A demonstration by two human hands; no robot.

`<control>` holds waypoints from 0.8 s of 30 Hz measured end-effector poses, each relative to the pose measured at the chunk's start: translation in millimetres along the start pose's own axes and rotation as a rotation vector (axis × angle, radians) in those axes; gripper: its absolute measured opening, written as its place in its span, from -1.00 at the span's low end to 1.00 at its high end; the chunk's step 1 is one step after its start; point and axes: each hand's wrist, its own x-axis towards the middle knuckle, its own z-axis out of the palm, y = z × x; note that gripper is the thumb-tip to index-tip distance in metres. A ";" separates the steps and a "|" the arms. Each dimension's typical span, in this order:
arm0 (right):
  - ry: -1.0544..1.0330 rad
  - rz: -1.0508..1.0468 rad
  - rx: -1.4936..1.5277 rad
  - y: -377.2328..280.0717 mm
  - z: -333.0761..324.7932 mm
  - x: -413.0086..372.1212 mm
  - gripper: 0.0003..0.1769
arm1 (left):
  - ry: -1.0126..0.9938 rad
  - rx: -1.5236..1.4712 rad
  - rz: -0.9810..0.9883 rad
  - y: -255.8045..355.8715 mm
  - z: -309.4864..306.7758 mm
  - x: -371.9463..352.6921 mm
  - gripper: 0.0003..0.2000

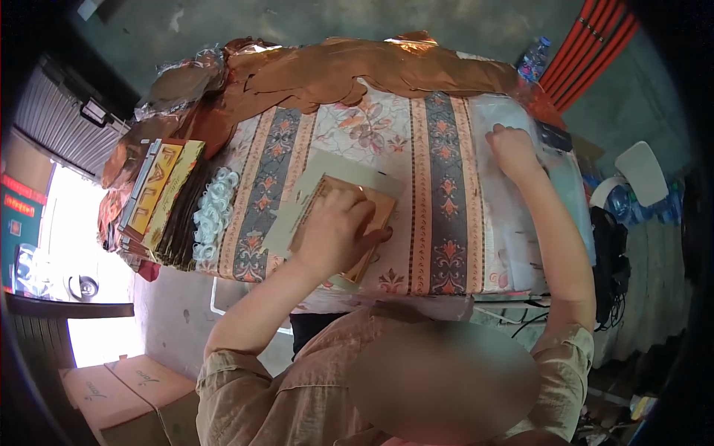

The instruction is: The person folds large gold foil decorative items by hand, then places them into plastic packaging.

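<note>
My left hand (335, 230) rests on an orange-brown panel (383, 204), its fingers bent over the surface and its thumb spread apart. Under that panel lies a larger pale grey-green card (327, 165), set at a slant on the patterned tablecloth (448, 223). My right hand (513, 151) is closed, with curled fingers, above clear plastic bags or sheets (497, 115) at the table's right side. Whether something thin is pinched in it is hidden. White looped pieces (216, 212) lie in a heap left of the card.
A stack of yellow printed packs (160, 193) stands at the left edge. Brown foil-like sheets (297, 74) cover the far side. A water bottle (533, 59) and a dark object (555, 137) are at the right. Cardboard boxes (119, 390) sit on the floor.
</note>
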 end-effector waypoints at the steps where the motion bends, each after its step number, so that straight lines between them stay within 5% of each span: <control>1: -0.002 -0.001 0.002 0.5 -0.9 -1.0 -0.89 | 0.067 0.063 0.049 2.4 3.1 -1.8 -0.62; 5: 0.041 -0.027 -0.048 0.0 2.6 -7.6 -0.89 | 0.108 0.048 0.081 -1.7 2.5 -3.9 -0.63; 16: -0.071 -0.099 -0.131 1.5 -3.2 -1.7 -0.86 | -0.162 -0.074 0.192 -16.4 -21.3 -5.7 -0.62; 24: 0.371 -0.151 0.273 -15.6 -55.9 -53.1 -0.79 | -0.095 -0.093 0.154 -3.9 -22.9 -15.5 -0.63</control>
